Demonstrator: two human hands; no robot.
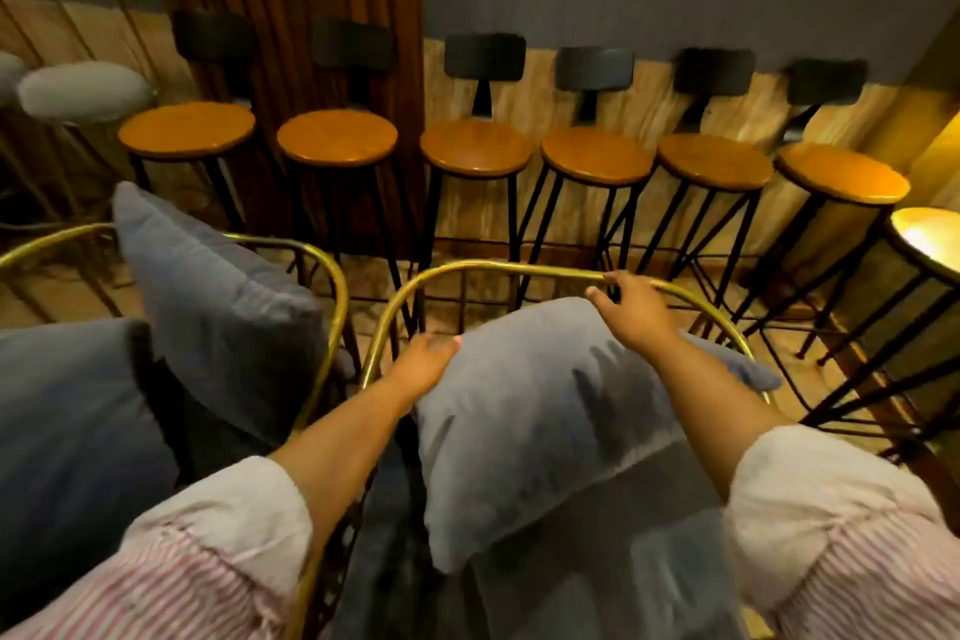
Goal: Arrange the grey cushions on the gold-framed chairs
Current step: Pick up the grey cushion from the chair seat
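The grey cushion (545, 411) leans tilted inside the gold-framed chair (519, 269), propped against its curved backrest. The left hand (423, 361) presses flat on the cushion's upper left corner, fingers spread, gripping nothing. The right hand (631, 309) rests on the cushion's top edge, fingers curled near the chair's top rail; whether it grips the rail cannot be told. Left of this chair, a second cushion (208, 307) stands upright in a neighbouring gold chair (332, 286). Beyond the chair, wooden-seated stools (475, 148) line the wall.
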